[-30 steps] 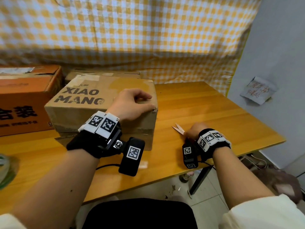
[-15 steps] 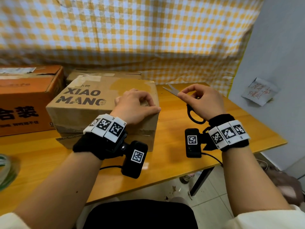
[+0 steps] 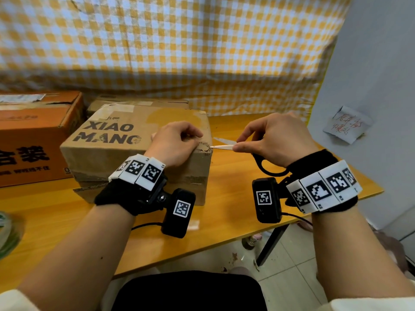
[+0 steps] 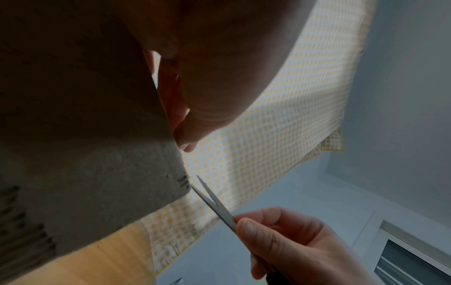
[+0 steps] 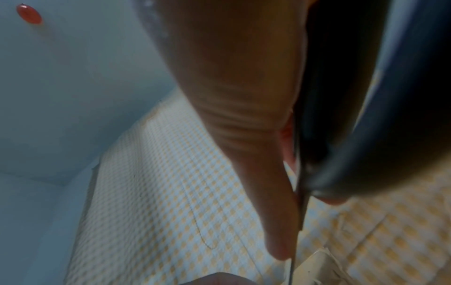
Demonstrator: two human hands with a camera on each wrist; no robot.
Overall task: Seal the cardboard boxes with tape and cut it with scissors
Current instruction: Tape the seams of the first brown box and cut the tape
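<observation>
Cardboard boxes number three on the surface [image 3: 235,198]: an orange box [image 3: 33,135] at the left edge, a brown box printed XIAO MANG [image 3: 107,144] in the middle, and a third brown box [image 3: 134,102] behind it near the far edge, mostly hidden. All three have their flaps down, so nothing inside any of them can be seen. One tape roll [image 3: 6,234] shows partly at the surface's near left corner. The left hand [image 3: 177,142] rests on the top right edge of the XIAO MANG box, fingers curled, thumb and forefinger pinched together at the edge; what they pinch cannot be made out. One pair of scissors [image 3: 222,146] is gripped in the right hand [image 3: 276,140], fingers through the black handle, blades slightly parted and their tips at the box's near right top corner. One scrap of written paper [image 3: 347,125] hangs on the wall to the right.
</observation>
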